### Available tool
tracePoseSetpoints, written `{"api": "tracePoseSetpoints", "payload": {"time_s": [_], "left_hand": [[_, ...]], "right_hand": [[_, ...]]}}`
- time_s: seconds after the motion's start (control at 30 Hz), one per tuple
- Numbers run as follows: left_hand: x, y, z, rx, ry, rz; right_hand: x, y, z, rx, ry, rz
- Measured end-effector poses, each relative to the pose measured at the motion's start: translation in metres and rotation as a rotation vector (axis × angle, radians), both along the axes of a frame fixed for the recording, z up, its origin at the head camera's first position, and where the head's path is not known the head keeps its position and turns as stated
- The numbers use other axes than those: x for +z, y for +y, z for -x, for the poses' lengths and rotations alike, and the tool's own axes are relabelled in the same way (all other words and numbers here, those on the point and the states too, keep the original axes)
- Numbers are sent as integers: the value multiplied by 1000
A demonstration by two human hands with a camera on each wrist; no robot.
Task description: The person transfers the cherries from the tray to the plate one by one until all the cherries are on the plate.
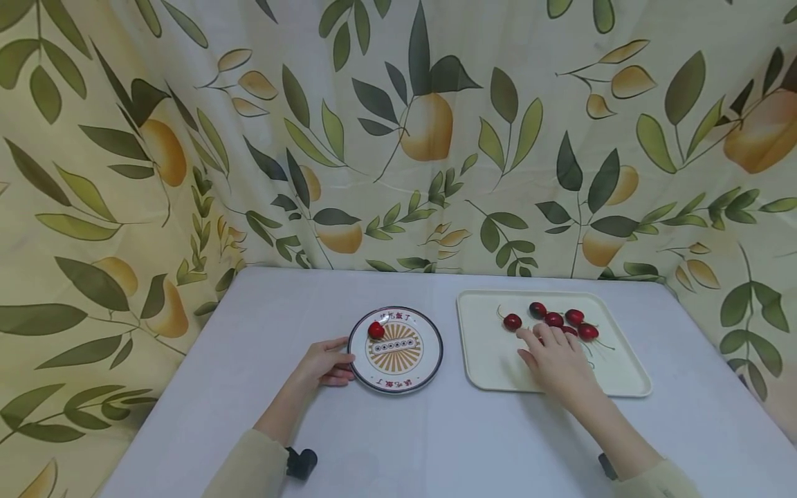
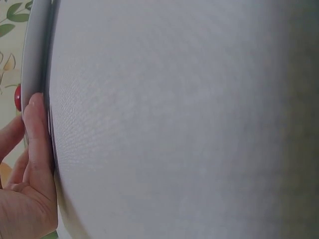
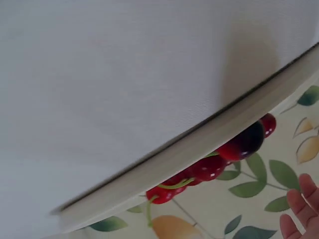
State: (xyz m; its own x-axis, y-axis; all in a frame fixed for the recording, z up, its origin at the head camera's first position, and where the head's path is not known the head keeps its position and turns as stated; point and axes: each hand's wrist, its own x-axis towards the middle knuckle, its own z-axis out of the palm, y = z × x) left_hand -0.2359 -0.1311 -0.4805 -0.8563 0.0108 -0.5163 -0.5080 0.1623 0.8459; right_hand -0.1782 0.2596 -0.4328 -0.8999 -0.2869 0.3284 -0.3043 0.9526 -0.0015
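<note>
My left hand [image 1: 325,362] holds the left rim of a round white plate [image 1: 428,349] with a dark edge and a printed sunburst. One red cherry [image 1: 376,330] lies on the plate's upper left part. In the left wrist view, fingers [image 2: 37,132] lie along the plate's side. My right hand [image 1: 563,363] hovers over a cream tray [image 1: 492,363], its fingertips at the near side of several dark red cherries [image 1: 553,319] with stems. Nothing shows between these fingers in the right wrist view, where the fingers [image 3: 301,206] look spread and apart from the fruit.
A white cloth covers the table [image 1: 386,443], with the plate left of the tray. Behind and to the left hangs a curtain [image 1: 386,207] printed with leaves and fruit. A single cherry [image 1: 512,321] sits slightly left of the others on the tray.
</note>
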Motion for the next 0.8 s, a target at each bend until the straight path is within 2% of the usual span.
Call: {"api": "tracePoseSetpoints", "payload": {"time_s": [0.23, 0.4, 0.8], "left_hand": [[-1, 0, 1, -1, -1, -2], [-1, -1, 0, 1, -6, 13], [-1, 0, 1, 13, -6, -5]], "right_hand": [[-8, 26, -18, -37, 14, -25], [-13, 44, -29, -96, -23, -11], [-21, 71, -43, -193, -196, -56]]}}
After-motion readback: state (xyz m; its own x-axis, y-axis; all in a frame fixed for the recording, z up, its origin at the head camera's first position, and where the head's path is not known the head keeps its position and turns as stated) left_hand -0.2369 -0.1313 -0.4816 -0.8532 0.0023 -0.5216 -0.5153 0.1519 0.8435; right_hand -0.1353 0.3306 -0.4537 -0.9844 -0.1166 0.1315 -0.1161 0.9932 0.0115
